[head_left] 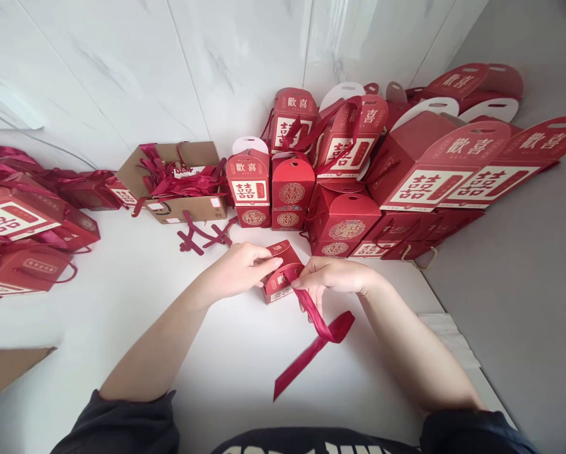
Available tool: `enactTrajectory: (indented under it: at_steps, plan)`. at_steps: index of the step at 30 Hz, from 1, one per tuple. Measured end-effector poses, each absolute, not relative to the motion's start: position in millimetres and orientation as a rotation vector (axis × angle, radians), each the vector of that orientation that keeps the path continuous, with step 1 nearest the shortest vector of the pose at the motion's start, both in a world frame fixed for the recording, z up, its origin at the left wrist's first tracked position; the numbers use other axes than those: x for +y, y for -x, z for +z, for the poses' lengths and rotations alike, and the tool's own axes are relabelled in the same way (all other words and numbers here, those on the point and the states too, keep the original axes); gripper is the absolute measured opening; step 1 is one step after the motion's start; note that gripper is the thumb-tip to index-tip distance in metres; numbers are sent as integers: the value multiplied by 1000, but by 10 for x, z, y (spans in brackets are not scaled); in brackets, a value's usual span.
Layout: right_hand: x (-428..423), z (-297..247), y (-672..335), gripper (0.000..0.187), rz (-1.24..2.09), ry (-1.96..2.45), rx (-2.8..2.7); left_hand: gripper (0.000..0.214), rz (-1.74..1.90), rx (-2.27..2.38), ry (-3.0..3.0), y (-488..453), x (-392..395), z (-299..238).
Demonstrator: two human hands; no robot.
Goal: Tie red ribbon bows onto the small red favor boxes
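head-worn view of two bare hands working at a white table [135, 334], seen from above.

left hand [238, 271]: fingers held together and curved over the far top of a small red gift box [280, 272], gripping it against the table.

right hand [334, 277]: closed in a pinch on a red ribbon [318, 321], just beside the box's right side. the ribbon ran from the box through the fingers, then fell in a loose fold and a long tail toward the near right, its end lying on the table.

box position: on the table, between the hands, tilted at an angle to the table edge, with gold-lettered panels on its faces.

surroundings: a far row of larger red gift boxes [346, 217] stood stacked and crowded against a white marble wall [122, 69], many with curved handle tabs and white paper inserts. to their left, an open cardboard carton [188, 211] held a tangle of red ribbons. loose dark red ribbon pieces [202, 233] lay on the table just in front of it. more finished red boxes [22, 214] were heaped at the far left. a sheet of brown cardboard [5, 372] lay at the near left corner. dark sleeves [122, 422] showed at the near edge.
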State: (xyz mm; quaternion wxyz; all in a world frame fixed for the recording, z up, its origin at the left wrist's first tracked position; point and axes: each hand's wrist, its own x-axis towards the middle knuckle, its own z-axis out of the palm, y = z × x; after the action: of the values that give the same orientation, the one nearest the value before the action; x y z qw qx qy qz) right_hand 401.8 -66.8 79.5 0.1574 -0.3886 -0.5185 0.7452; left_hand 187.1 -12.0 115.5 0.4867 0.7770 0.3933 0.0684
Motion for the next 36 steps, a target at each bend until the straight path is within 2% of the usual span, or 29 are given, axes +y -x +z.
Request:
enactTrajectory:
  at_steps: [5, 8, 11, 14, 17, 19, 22, 24, 29, 36]
  plan:
    - [-691, 781, -3969, 44, 2020, 1183, -1580, 35, 147, 945, -1960, -1919, -127, 1155]
    - [-759, 840, -4004, 51, 1848, 1299, -1710, 33, 278, 935, -2025, -1937, -127, 1175]
    - [-834, 963, -4075, 52, 1369, 1496, -1765, 27, 591, 912, -2138, -1946, -125, 1192]
    - [-852, 1055, -4102, 36, 956, 1381, -1752, 20, 846, 831, -2192, -1948, -125, 1190]
    - [-812, 1046, -4059, 24, 1063, 1079, -1718, 17, 953, 739, -2230, -1920, -106, 1183]
    - [-775, 997, -4017, 24, 1124, 1020, -1567, 18, 819, 695, -2310, -1882, -70, 1174]
    - [-729, 906, -3965, 26, 1076, 1064, -1305, 33, 484, 738, -2425, -1827, 13, 1135]
    - [-705, 845, -3935, 27, 1104, 1101, -1275, 26, 396, 850, -2392, -1811, 68, 1097]
    - [-657, 720, -3839, 34, 1293, 1219, -1362, 28, 469, 1017, -2236, -1816, 144, 1070]
    - [-641, 695, -3786, 33, 1226, 1224, -1342, 29, 419, 1026, -2135, -1802, 163, 1072]
